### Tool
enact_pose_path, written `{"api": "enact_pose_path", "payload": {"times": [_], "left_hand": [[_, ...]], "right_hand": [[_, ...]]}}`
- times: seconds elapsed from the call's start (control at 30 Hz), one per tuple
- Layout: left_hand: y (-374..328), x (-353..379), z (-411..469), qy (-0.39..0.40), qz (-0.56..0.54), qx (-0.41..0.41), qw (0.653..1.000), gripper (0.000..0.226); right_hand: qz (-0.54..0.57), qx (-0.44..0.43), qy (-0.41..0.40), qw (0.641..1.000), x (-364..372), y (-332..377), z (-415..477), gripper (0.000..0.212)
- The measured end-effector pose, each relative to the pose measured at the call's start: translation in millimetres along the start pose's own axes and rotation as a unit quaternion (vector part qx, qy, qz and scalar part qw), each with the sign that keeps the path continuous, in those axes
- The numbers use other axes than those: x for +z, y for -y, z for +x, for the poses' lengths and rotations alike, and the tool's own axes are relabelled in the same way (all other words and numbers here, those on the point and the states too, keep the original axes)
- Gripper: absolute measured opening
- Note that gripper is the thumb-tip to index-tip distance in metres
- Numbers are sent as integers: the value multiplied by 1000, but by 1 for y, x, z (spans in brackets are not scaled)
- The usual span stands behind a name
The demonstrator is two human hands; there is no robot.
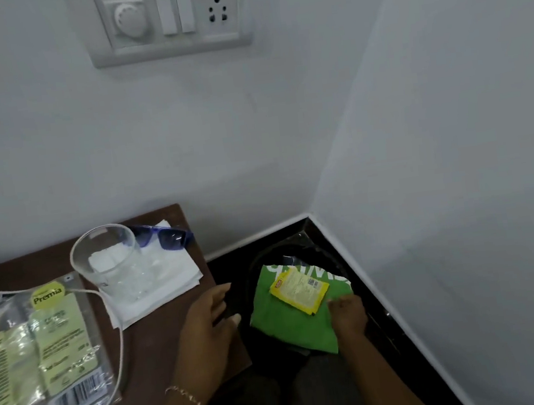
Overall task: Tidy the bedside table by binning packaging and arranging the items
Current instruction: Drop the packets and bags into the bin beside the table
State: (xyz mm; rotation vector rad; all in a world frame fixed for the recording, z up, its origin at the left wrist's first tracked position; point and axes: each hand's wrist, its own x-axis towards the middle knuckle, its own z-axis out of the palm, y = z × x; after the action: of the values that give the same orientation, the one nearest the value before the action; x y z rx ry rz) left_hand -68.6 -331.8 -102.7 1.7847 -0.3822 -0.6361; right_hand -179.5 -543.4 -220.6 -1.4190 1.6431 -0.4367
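A black bin (301, 248) stands on the floor to the right of the brown bedside table (162, 343). In it lies green packaging (287, 321) with a small yellow packet (300, 290) on top. My right hand (348, 313) hovers over the green packaging with fingers curled; whether it grips it is unclear. My left hand (208, 324) rests with straight fingers on the table's right edge. On the table are a clear glass (111, 258), blue sunglasses (169, 236), white napkins (164, 279) and clear Premia packets (32, 359).
A white cable (119, 341) loops across the table over the packets. White walls meet in a corner behind the bin. A switch and socket panel (168, 15) is mounted on the wall above the table. Dark floor (393, 338) surrounds the bin.
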Motion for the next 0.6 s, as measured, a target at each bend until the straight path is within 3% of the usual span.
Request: {"api": "enact_pose_path", "payload": {"times": [0.17,0.33,0.5,0.6], "left_hand": [[6,-41,-21,-37,-27,6,999,45],[7,-98,-48,-110,-32,19,993,43],[26,-179,-74,-257,33,11,966,31],[51,-222,-84,-333,120,-76,932,39]], "right_hand": [[-8,6,-30,999,11,-11,-9,22],[70,-131,-21,989,26,24,-61,14],[148,-263,74,951,40,75,-150,8],[160,-305,142,928,48,96,-209,18]]}}
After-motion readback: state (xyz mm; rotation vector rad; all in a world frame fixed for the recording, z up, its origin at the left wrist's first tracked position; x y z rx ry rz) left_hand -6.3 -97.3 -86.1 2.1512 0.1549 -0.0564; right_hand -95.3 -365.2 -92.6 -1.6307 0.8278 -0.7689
